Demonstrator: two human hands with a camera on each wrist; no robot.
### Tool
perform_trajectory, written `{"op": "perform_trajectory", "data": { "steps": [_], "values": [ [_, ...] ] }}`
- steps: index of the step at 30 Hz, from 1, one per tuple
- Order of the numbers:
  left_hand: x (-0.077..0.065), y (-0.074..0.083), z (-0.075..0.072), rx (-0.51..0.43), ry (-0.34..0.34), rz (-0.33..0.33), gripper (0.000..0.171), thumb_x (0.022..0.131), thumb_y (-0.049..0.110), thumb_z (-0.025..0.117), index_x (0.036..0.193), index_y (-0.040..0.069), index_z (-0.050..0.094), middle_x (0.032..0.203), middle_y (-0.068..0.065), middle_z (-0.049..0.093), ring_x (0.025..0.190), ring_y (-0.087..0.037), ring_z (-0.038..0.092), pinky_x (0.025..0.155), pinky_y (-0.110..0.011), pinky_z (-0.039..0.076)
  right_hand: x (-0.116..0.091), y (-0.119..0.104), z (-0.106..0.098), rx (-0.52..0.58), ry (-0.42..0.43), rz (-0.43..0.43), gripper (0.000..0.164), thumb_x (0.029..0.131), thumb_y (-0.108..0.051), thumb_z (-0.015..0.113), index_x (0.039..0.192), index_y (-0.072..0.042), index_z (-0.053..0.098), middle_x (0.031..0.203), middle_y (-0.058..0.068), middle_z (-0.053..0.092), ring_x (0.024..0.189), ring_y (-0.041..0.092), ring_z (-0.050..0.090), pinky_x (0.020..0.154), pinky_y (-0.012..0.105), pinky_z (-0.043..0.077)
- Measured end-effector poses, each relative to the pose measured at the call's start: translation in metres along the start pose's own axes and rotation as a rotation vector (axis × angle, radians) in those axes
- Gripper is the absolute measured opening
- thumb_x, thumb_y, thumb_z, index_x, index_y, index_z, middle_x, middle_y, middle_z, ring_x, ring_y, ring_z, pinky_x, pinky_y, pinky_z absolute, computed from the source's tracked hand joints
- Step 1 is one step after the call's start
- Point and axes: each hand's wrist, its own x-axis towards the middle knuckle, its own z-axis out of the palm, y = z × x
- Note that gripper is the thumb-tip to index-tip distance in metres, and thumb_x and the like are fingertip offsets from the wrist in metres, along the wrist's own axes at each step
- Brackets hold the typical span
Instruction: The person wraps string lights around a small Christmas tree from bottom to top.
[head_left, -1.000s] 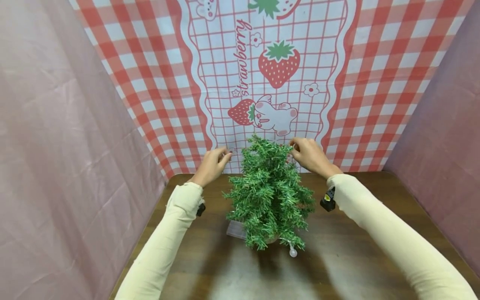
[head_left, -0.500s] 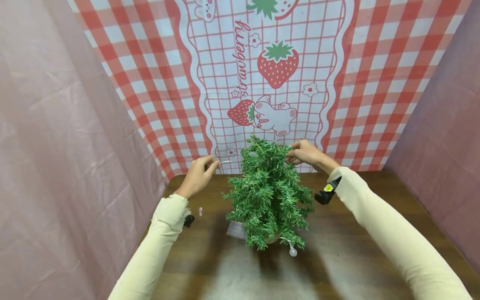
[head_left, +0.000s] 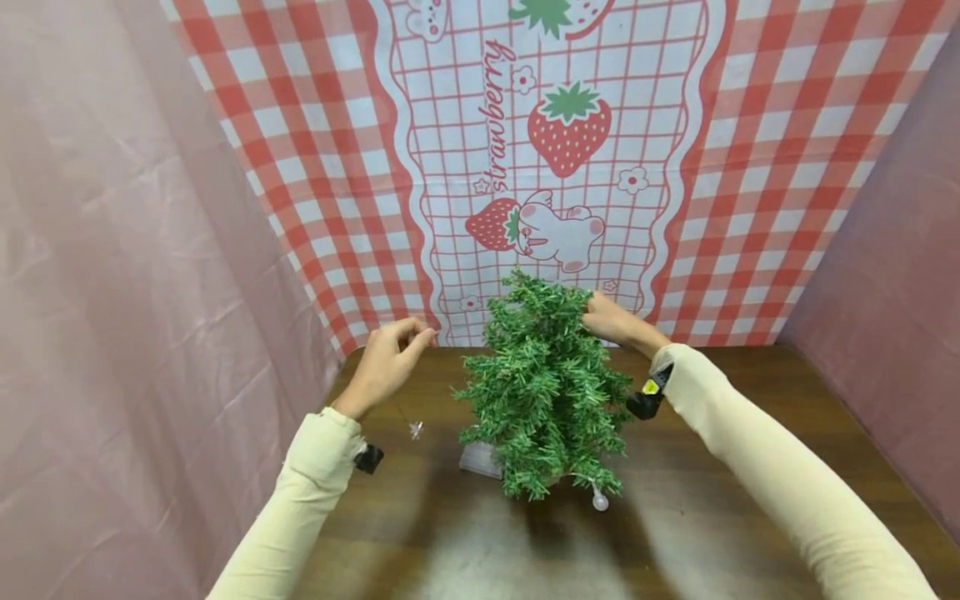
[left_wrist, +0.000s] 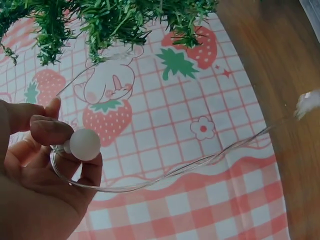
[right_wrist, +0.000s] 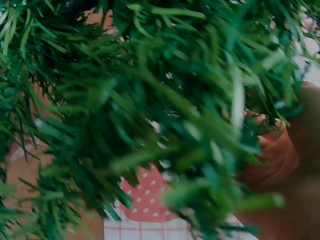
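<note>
A small artificial Christmas tree (head_left: 543, 392) stands upright in the middle of the table. To its left, my left hand (head_left: 386, 362) pinches the clear wire of a string light (left_wrist: 150, 182). A round white bulb (left_wrist: 85, 145) sits at the fingertips in the left wrist view. One stretch of wire runs up toward the branches; another loops away to a clear piece (head_left: 416, 430) hanging below the hand. At the tree's upper right is my right hand (head_left: 615, 321), its fingers hidden behind the branches. Blurred green needles cover most of that hand (right_wrist: 275, 157) in the right wrist view.
Another round bulb (head_left: 600, 502) hangs from the tree's lower front. A flat pale box (head_left: 480, 460) lies on the wooden table (head_left: 720, 533) at the tree's lower left. Checked strawberry cloth (head_left: 570, 200) rises behind, and pink curtains (head_left: 135, 333) flank both sides.
My left hand has moved left and down from the tree, drawing the wire out, and the clear piece now dangles below it. My right hand has shifted slightly down, its fingers going behind the branches.
</note>
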Motion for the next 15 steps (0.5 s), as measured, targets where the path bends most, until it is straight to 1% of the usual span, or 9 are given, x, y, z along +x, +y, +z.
{"op": "perform_trajectory", "data": {
  "steps": [2, 4, 7, 8, 9, 10, 12, 14, 15],
  "values": [
    [-0.001, 0.0, -0.002, 0.016, 0.016, -0.021, 0.022, 0.101, 0.017, 0.059, 0.084, 0.009, 0.069, 0.067, -0.002, 0.056, 0.057, -0.015, 0.045, 0.054, -0.026, 0.038, 0.0, 0.001, 0.002, -0.033, 0.014, 0.0, 0.028, 0.096, 0.007, 0.033, 0.074, -0.01, 0.034, 0.072, 0.003, 0.033, 0.059, 0.011, 0.031, 0.058, 0.028, 0.034],
    [-0.003, -0.002, -0.002, 0.039, 0.035, -0.043, 0.021, 0.1, 0.015, 0.06, 0.083, 0.008, 0.069, 0.064, -0.002, 0.053, 0.054, -0.015, 0.043, 0.052, -0.026, 0.036, -0.001, 0.0, 0.004, -0.036, 0.022, 0.009, 0.031, 0.096, 0.006, 0.033, 0.071, -0.012, 0.025, 0.069, 0.002, 0.022, 0.055, 0.012, 0.021, 0.057, 0.029, 0.031],
    [-0.005, -0.008, 0.001, 0.089, 0.049, -0.072, 0.02, 0.099, 0.013, 0.06, 0.082, 0.007, 0.069, 0.061, -0.001, 0.052, 0.051, -0.013, 0.041, 0.049, -0.025, 0.035, 0.003, 0.011, 0.005, -0.01, 0.05, -0.048, 0.025, 0.094, 0.007, 0.034, 0.076, -0.01, 0.027, 0.074, 0.006, 0.026, 0.056, 0.014, 0.024, 0.061, 0.034, 0.038],
    [-0.005, -0.011, 0.002, 0.109, 0.047, -0.076, 0.02, 0.099, 0.012, 0.06, 0.082, 0.006, 0.069, 0.061, -0.001, 0.052, 0.05, -0.012, 0.041, 0.049, -0.025, 0.036, 0.012, 0.029, 0.004, 0.029, 0.062, -0.108, 0.024, 0.093, 0.005, 0.035, 0.077, -0.011, 0.029, 0.075, 0.005, 0.029, 0.056, 0.013, 0.025, 0.061, 0.033, 0.039],
    [-0.005, -0.014, 0.005, 0.13, 0.045, -0.082, 0.019, 0.1, 0.011, 0.059, 0.083, 0.005, 0.068, 0.061, -0.001, 0.053, 0.05, -0.012, 0.041, 0.049, -0.025, 0.036, 0.019, 0.041, 0.004, 0.021, 0.08, -0.126, 0.026, 0.093, 0.006, 0.037, 0.075, -0.012, 0.029, 0.072, 0.005, 0.028, 0.054, 0.015, 0.025, 0.058, 0.034, 0.039],
    [-0.005, -0.017, 0.007, 0.152, 0.044, -0.088, 0.02, 0.1, 0.011, 0.059, 0.084, 0.005, 0.068, 0.061, -0.001, 0.053, 0.049, -0.012, 0.042, 0.048, -0.025, 0.036, 0.032, 0.065, 0.003, 0.028, 0.101, -0.179, 0.027, 0.089, 0.006, 0.038, 0.074, -0.014, 0.03, 0.067, 0.002, 0.028, 0.051, 0.013, 0.025, 0.053, 0.032, 0.038],
    [-0.005, -0.021, 0.012, 0.192, 0.046, -0.1, 0.02, 0.101, 0.011, 0.057, 0.086, 0.003, 0.067, 0.062, -0.002, 0.054, 0.05, -0.013, 0.043, 0.049, -0.027, 0.038, 0.06, 0.113, 0.001, -0.003, 0.131, -0.225, 0.03, 0.087, 0.006, 0.042, 0.071, -0.016, 0.03, 0.059, -0.003, 0.026, 0.045, 0.013, 0.025, 0.044, 0.031, 0.035],
    [-0.007, -0.024, 0.016, 0.227, 0.061, -0.11, 0.02, 0.102, 0.011, 0.056, 0.086, 0.002, 0.066, 0.062, -0.004, 0.055, 0.05, -0.014, 0.045, 0.048, -0.029, 0.038, 0.085, 0.159, 0.0, -0.04, 0.154, -0.287, 0.029, 0.083, 0.003, 0.045, 0.07, -0.02, 0.032, 0.055, -0.01, 0.025, 0.04, 0.007, 0.025, 0.037, 0.028, 0.025],
    [-0.008, -0.025, 0.016, 0.241, 0.07, -0.113, 0.02, 0.101, 0.011, 0.056, 0.086, 0.002, 0.065, 0.062, -0.004, 0.054, 0.05, -0.014, 0.045, 0.048, -0.029, 0.038, 0.086, 0.158, 0.001, -0.089, 0.154, -0.241, 0.027, 0.084, 0.003, 0.046, 0.07, -0.016, 0.033, 0.054, -0.006, 0.027, 0.04, 0.011, 0.027, 0.037, 0.031, 0.026]
  ]
}}
